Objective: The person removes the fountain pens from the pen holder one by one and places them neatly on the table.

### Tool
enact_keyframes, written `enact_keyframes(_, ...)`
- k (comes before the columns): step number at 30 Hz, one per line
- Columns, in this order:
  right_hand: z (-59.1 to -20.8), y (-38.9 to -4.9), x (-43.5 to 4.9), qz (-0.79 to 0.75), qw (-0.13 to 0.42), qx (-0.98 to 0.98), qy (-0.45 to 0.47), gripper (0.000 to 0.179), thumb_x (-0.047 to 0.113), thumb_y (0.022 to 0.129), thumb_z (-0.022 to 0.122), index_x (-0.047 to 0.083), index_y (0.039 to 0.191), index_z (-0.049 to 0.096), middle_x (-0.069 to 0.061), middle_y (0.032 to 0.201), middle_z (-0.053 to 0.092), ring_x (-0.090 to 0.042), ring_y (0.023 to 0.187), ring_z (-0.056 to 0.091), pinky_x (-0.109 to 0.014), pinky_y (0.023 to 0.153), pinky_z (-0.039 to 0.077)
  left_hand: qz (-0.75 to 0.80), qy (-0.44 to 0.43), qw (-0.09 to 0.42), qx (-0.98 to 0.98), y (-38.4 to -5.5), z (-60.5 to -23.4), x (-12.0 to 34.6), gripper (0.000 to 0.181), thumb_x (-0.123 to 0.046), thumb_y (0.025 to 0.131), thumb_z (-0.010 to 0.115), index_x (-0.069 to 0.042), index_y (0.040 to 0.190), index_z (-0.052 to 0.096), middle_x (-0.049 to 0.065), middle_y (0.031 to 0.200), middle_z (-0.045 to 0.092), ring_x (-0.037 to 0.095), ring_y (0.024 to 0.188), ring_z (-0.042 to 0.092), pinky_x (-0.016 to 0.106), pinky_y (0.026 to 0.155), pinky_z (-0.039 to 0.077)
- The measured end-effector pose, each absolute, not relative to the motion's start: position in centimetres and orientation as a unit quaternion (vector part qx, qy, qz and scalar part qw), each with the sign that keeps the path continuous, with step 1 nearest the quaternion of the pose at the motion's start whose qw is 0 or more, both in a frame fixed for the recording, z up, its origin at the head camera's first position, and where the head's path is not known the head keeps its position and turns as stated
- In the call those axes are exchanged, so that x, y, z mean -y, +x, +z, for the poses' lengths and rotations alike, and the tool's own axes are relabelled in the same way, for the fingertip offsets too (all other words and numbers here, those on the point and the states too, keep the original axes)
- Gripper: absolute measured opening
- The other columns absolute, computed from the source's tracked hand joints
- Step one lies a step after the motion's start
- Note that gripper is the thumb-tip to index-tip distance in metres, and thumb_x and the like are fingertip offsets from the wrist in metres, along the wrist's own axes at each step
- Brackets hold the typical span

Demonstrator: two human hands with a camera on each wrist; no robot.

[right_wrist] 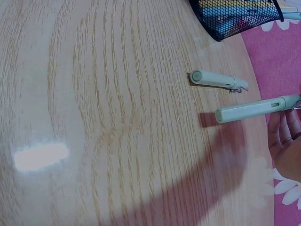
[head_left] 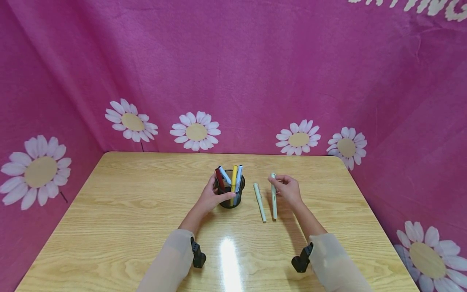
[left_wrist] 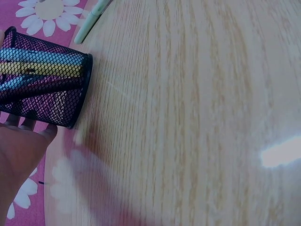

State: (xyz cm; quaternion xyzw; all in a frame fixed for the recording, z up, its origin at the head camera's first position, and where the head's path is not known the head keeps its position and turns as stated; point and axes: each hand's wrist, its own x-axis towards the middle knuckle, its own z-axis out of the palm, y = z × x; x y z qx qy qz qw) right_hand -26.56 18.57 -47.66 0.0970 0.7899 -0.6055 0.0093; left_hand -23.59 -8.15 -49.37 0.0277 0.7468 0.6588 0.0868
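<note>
In the head view my left hand (head_left: pixel 211 198) grips a black mesh pen holder (head_left: pixel 230 202), its thumb across the front and fingers round the left side. The holder stands upright with a dark red pen (head_left: pixel 219 178), a yellow pen (head_left: pixel 234 178) and light blue pens (head_left: pixel 239 178) inside. My right hand (head_left: pixel 288 188) pinches a pale green pen (head_left: pixel 274 200) near its capped upper end. The right wrist view shows the barrel of this pen (right_wrist: pixel 249 111) above its shadow. A second pale green pen (head_left: pixel 260 202) lies on the table between the holder and the right hand.
The light wood table (head_left: pixel 127 227) reaches back to a pink curtain (head_left: pixel 233 81) printed with white daisies. The curtain also closes in both sides. A black wrist camera (head_left: pixel 198 254) sits on the left sleeve, another camera (head_left: pixel 303 258) on the right.
</note>
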Motion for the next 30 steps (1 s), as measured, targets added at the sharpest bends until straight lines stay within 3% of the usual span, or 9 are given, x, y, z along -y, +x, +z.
enact_keyframes(7,-48.3,-26.9,-18.6,-0.597,0.015,-0.795,0.105,0.038,0.027,0.083,0.071,-0.002,0.105,0.06,0.01,0.07,0.054,-0.006,0.054,0.052,-0.027,0.057,0.054,0.664,0.025,0.104,-0.74,-23.4,-48.8,8.2,0.1,-0.021,0.077,0.076,-0.025,0.151,0.009,0.011,0.154,0.023,0.038,0.14,0.025,0.052,0.11,0.029)
enact_keyframes(15,-48.9,-27.3,-18.6,-0.599,0.025,-0.792,0.12,0.037,0.025,0.083,0.071,-0.002,0.105,0.06,0.009,0.069,0.055,-0.005,0.053,0.05,-0.027,0.055,0.053,0.653,0.04,0.112,-0.748,-22.3,-46.6,8.4,0.098,-0.019,0.08,0.074,-0.015,0.152,0.008,0.017,0.154,0.023,0.041,0.139,0.026,0.053,0.109,0.031)
enact_keyframes(23,-49.2,-27.8,-18.6,-0.591,0.037,-0.796,0.127,0.037,0.025,0.083,0.07,-0.001,0.108,0.06,0.008,0.068,0.056,-0.005,0.054,0.051,-0.025,0.054,0.052,0.661,0.028,0.102,-0.743,-23.5,-49.1,8.2,0.099,-0.024,0.077,0.076,-0.026,0.151,0.01,0.011,0.154,0.024,0.037,0.14,0.024,0.052,0.111,0.028)
enact_keyframes(30,-50.1,-28.1,-18.5,-0.581,0.042,-0.802,0.129,0.038,0.023,0.083,0.07,-0.001,0.11,0.06,0.008,0.07,0.057,-0.004,0.057,0.051,-0.021,0.055,0.048,0.656,0.043,0.077,-0.749,-23.5,-49.3,8.2,0.101,-0.031,0.076,0.077,-0.024,0.151,0.01,0.015,0.152,0.027,0.039,0.138,0.028,0.053,0.109,0.03)
